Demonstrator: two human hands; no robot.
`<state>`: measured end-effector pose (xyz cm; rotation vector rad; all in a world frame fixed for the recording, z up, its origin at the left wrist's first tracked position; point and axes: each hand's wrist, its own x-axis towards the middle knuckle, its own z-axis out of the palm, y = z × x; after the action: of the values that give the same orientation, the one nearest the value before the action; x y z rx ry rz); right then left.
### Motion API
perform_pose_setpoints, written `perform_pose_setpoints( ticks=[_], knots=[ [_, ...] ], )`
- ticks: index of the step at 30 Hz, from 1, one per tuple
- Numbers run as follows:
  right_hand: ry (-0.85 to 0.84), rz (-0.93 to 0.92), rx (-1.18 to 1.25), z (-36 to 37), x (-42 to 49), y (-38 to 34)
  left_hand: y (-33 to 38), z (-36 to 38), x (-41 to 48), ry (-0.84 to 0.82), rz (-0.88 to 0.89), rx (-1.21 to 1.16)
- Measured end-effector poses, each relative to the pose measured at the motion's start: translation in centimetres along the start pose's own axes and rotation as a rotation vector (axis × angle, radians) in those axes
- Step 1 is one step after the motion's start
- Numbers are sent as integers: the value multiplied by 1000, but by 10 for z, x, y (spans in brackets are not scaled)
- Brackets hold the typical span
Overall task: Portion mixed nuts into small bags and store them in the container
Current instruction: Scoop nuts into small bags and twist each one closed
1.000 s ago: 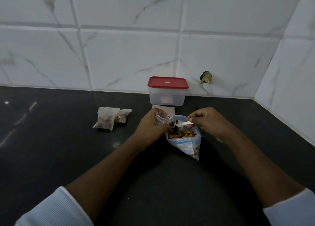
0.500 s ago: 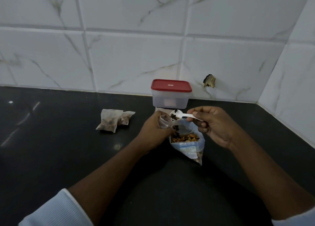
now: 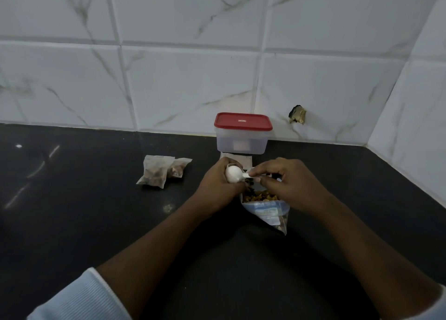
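Observation:
A large clear bag of mixed nuts [image 3: 265, 205] lies open on the black counter [image 3: 96, 223]. My right hand [image 3: 287, 187] pinches the handle of a white plastic spoon [image 3: 234, 173], whose bowl is turned over at my left hand [image 3: 220, 187]. My left hand is closed around a small clear bag, which the spoon and fingers mostly hide. Two filled small bags [image 3: 161, 172] lie to the left. A clear container with a red lid [image 3: 243, 132] stands shut by the wall.
A stack of flat small bags [image 3: 245, 159] lies between the container and my hands. White marble tiles form the back wall and a side wall on the right, which meet in a corner. A chipped hole [image 3: 298, 114] marks the back wall.
My right hand lifted the loaded spoon out of the large nut bag, carried it left to the small bag in my left hand and tipped it over.

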<state>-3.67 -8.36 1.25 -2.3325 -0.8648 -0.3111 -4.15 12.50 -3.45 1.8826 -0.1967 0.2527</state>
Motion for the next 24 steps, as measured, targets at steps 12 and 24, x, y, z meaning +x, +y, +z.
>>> perform_pose_setpoints(
  ticks=[12, 24],
  knots=[
    [185, 215, 206, -18, 1, 20, 6, -3, -1, -13, -97, -10],
    [-78, 162, -161, -13, 4, 22, 9, -2, -1, 31, -139, -6]
  ],
)
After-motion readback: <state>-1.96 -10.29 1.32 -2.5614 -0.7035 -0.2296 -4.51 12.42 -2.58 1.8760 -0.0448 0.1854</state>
